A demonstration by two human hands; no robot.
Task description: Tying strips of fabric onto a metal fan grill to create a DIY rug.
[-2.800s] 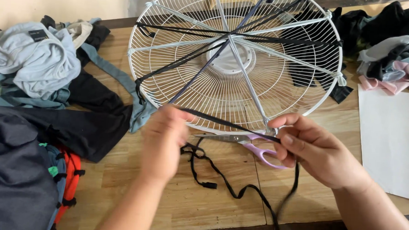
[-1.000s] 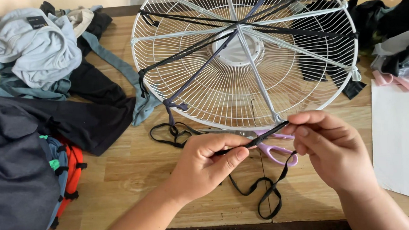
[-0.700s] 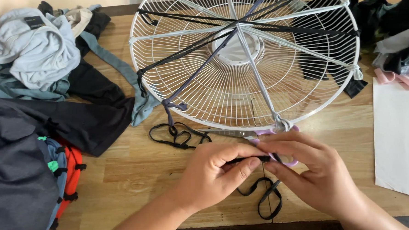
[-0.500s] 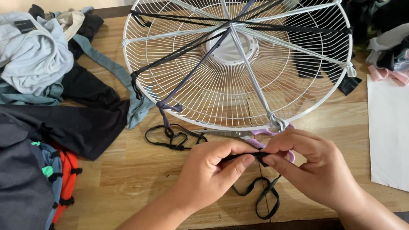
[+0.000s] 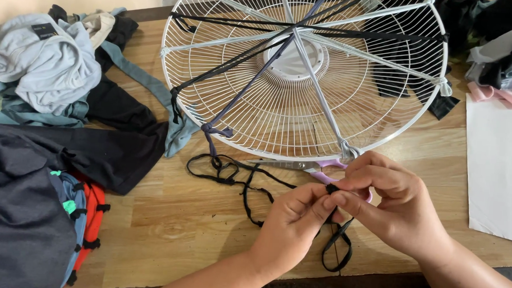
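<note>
My left hand and my right hand meet near the table's front edge, fingertips pinching the same thin black fabric strip. The strip trails left in loose loops on the wood and hangs in a loop below my hands. A white wire fan guard lies flat just beyond my hands, with black and purple strips tied across its spokes. Scissors with purple handles lie under the guard's near rim, partly hidden by my right hand.
A heap of clothes in grey, black and teal covers the left side, with dark cloth and an orange-trimmed piece at the near left. More garments sit at the far right above a white sheet. The wooden table shows between them.
My hands moved from spread apart to fingertips together on the black strip, close to the near rim of the fan guard. The strip's loops shifted slightly on the table.
</note>
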